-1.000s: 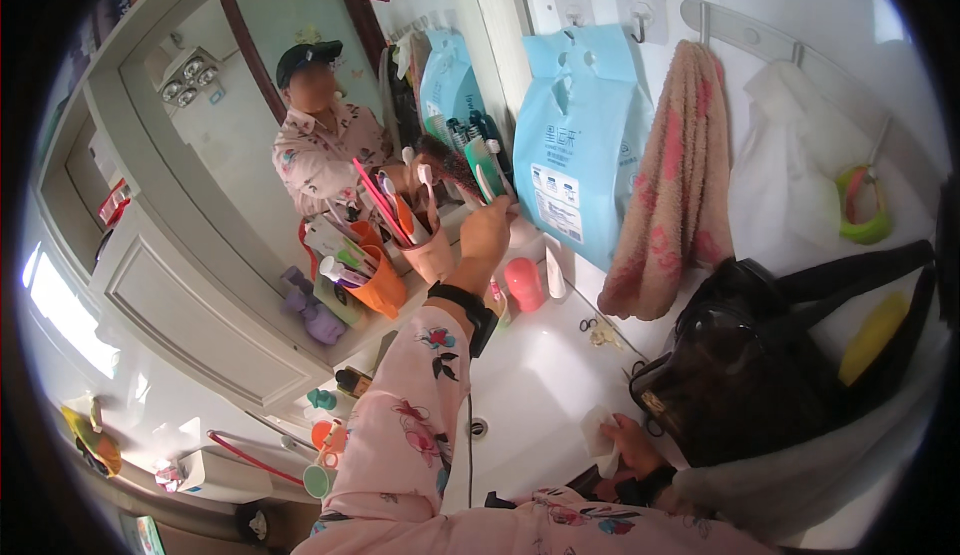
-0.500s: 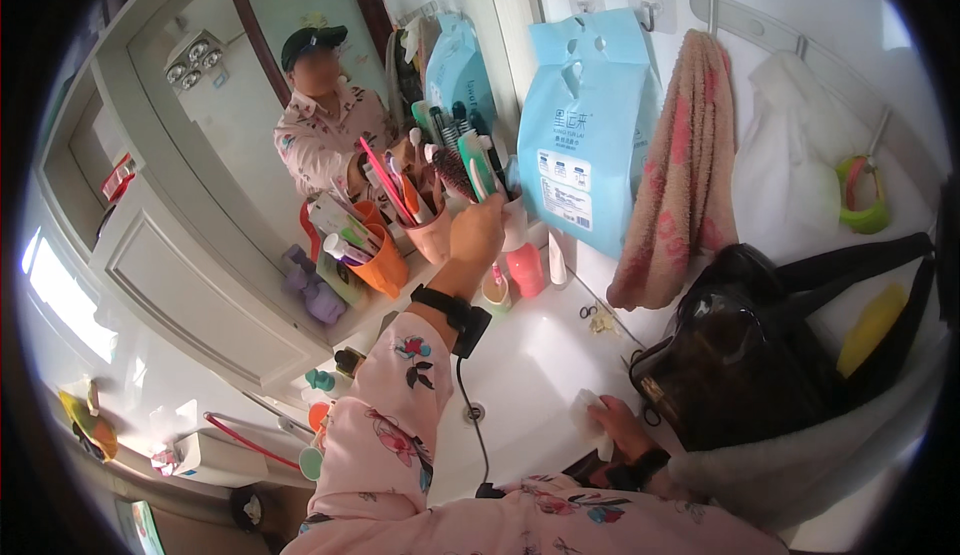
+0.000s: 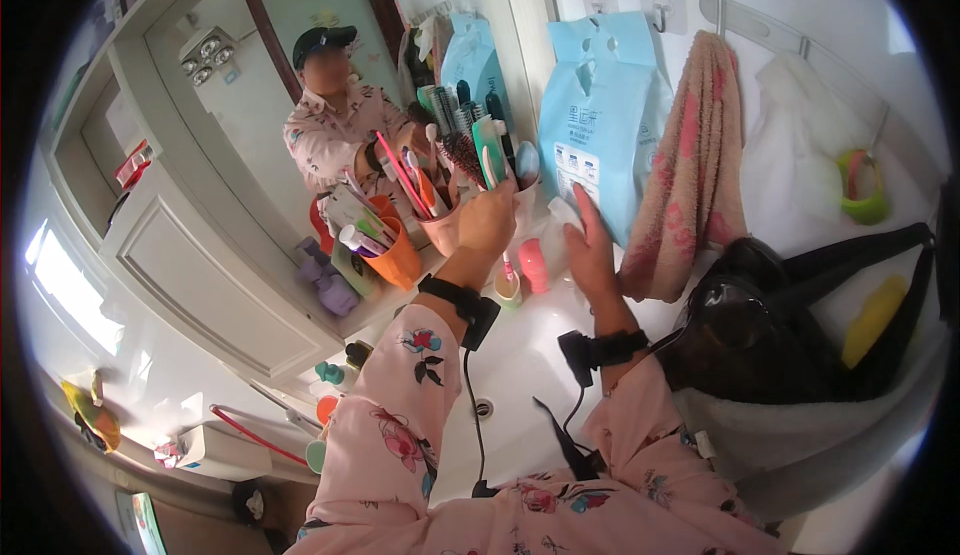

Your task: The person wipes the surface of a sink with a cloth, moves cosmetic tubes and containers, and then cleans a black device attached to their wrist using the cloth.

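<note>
My left hand (image 3: pixel 487 220) is closed at the side of a pale pink cup (image 3: pixel 527 200), its fingertips partly hidden. A teal-green flat brush (image 3: pixel 489 152) and several other brushes rise out of that cup, just above my knuckles. My right hand (image 3: pixel 592 255) holds a crumpled white tissue (image 3: pixel 565 217) beside the cup, thumb against it and fingers stretched upward. Left of my left hand, a peach cup (image 3: pixel 440 229) carries a pink comb (image 3: pixel 395 177) and toothbrushes. Below stand a pink bottle (image 3: pixel 533 267) and a small green cup (image 3: pixel 508 290) with a toothbrush.
A white washbasin (image 3: pixel 500 375) lies under my forearms. An orange cup (image 3: pixel 398 260) of tubes stands on the ledge before the mirror (image 3: pixel 240 125). A blue paper package (image 3: pixel 600 105), a pink towel (image 3: pixel 690 165) and a black bag (image 3: pixel 780 345) hang at the right.
My right hand has risen from over the basin to beside the brush cup, bringing the white tissue along. My left hand stays closed at the cup; the view has shifted slightly.
</note>
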{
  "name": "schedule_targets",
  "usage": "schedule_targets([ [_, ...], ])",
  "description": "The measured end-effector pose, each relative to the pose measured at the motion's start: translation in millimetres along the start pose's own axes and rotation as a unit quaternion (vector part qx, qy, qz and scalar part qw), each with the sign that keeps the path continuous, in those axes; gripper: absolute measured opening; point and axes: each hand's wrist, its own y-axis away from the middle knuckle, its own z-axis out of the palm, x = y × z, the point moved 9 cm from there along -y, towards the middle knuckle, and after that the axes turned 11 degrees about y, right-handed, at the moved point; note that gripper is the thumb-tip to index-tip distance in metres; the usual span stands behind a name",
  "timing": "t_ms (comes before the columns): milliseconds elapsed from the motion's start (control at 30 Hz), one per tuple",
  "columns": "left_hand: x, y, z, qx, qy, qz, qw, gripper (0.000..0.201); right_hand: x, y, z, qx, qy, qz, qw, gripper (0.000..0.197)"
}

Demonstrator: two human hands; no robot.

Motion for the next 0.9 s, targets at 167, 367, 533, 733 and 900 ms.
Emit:
schedule_targets([
  [167, 8.2, 11.0, -15.6, 0.013, 0.017, 0.003, 1.0, 0.009, -1.4, 5.7, 1.0, -0.024, 0.032, 0.03, 0.999, 0.051],
  [367, 32.2, 31.1, -51.0, 0.018, 0.026, 0.03, 0.999, 0.007, 24.6, 24.1, 13.8, -0.093, 0.065, 0.119, 0.986, 0.037],
  [533, 51.5, 74.0, -89.7, -0.02, 0.037, 0.076, 0.996, 0.007, 88.3, 99.2, 24.2, 0.011, -0.152, 0.369, 0.917, 0.027],
  [733, 45.7, 169.9, -119.8, -0.126, 0.058, 0.077, 0.987, 0.006, 135.9, 211.7, 74.2, 0.042, -0.517, 0.523, 0.677, 0.028],
  [900, 30.8, 241.8, -137.5, -0.144, 0.063, 0.024, 0.987, 0.007, 168.4, 187.3, 38.9, 0.087, -0.503, 0.491, 0.705, 0.027],
])
